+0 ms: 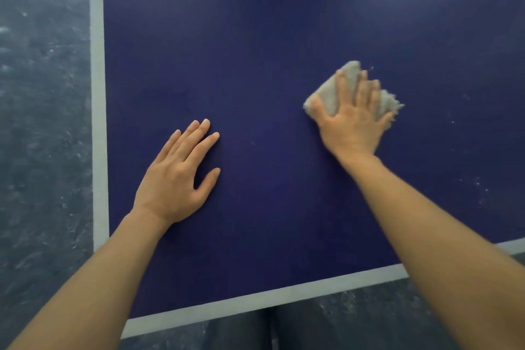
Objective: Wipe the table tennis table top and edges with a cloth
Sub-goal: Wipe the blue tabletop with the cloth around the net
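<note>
Item 1. Dark blue table tennis table top with a pale grey border line [270, 37]: I stand at its near left corner. The border runs up the left edge and across the near edge. Small white specks lie scattered toward the right side; the patch between my hands looks cleaner, as far as I can judge.

Item 2. Crumpled pale grey terry cloth [332, 94]: flat on the table top, well in from the near edge and right of centre. Its corners poke out beyond my fingertips and beside my thumb.

Item 3. My right hand [355, 119]: spread flat on the cloth, fingers straight and splayed, palm pressing down. Nothing is pinched; pressure alone holds the cloth.

Item 4. My left hand [176, 176]: flat on the bare table top nearer the left edge, fingers straight and together, thumb out, holding nothing. It serves as a brace.

Item 5. Dark mottled floor [42, 122]: beyond the left and near edges.

Handling note, step in hand: wiping the top. I judge it best to keep the palm weight even so the cloth does not slip out from under the fingers, to sweep in overlapping strokes toward the speckled right side, and to carry the debris off an edge. The border lines and edges still look due a pass.
</note>
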